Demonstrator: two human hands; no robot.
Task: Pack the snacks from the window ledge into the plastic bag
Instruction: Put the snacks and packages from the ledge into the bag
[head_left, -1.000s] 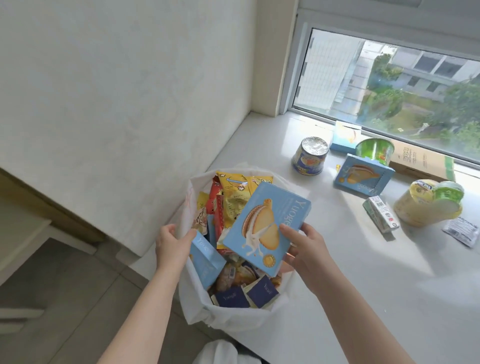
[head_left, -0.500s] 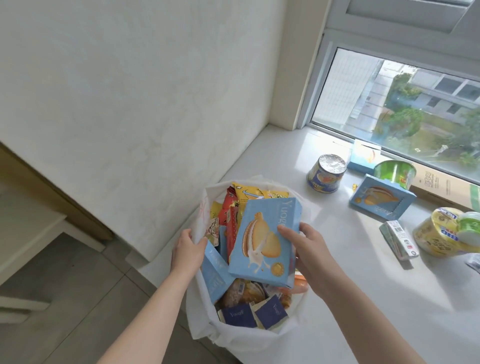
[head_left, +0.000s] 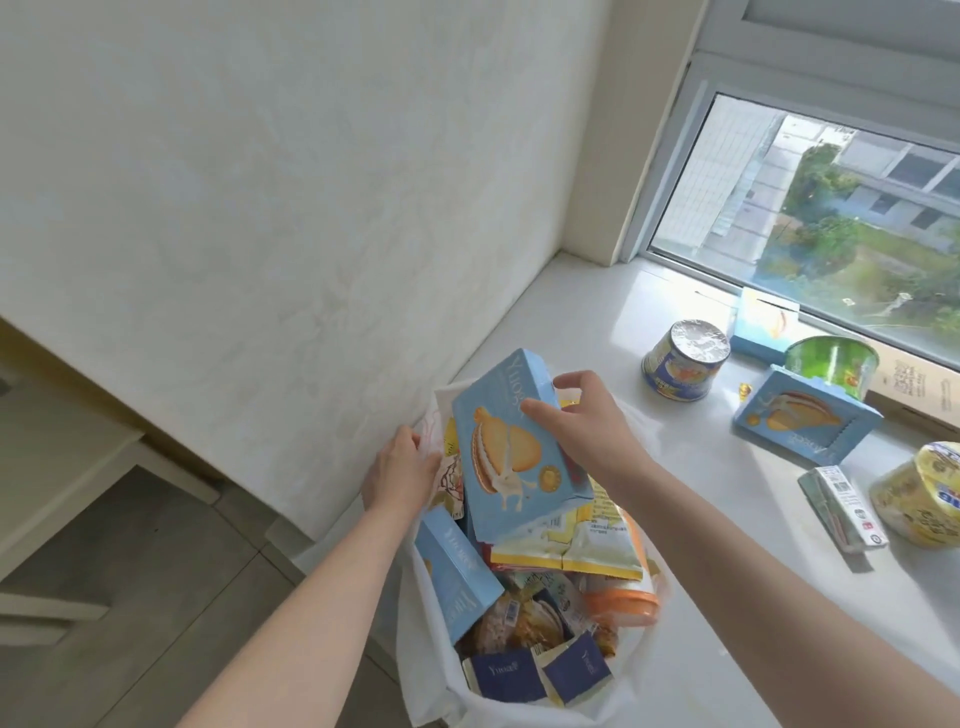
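A white plastic bag (head_left: 524, 706) stands open at the near left end of the window ledge (head_left: 727, 597), packed with several snack packets and boxes. My right hand (head_left: 587, 426) grips a light blue biscuit box (head_left: 511, 452) by its top edge, upright inside the bag's mouth. My left hand (head_left: 400, 467) holds the bag's left rim. On the ledge lie a foil-topped blue can (head_left: 683, 358), a green cup (head_left: 831, 364), an opened blue box (head_left: 808, 426), a small carton (head_left: 844, 506) and a yellow tub (head_left: 924, 493).
The white wall (head_left: 260, 208) runs close along the left of the bag. A window (head_left: 831, 218) backs the ledge, with another blue box (head_left: 766, 325) and a cardboard box (head_left: 914, 387) against it. Floor tiles (head_left: 156, 597) and a pale cabinet lie below on the left.
My right hand has shifted from the box's side to its top edge and stood the box more upright, deeper in the bag. My left hand moved up the bag's rim.
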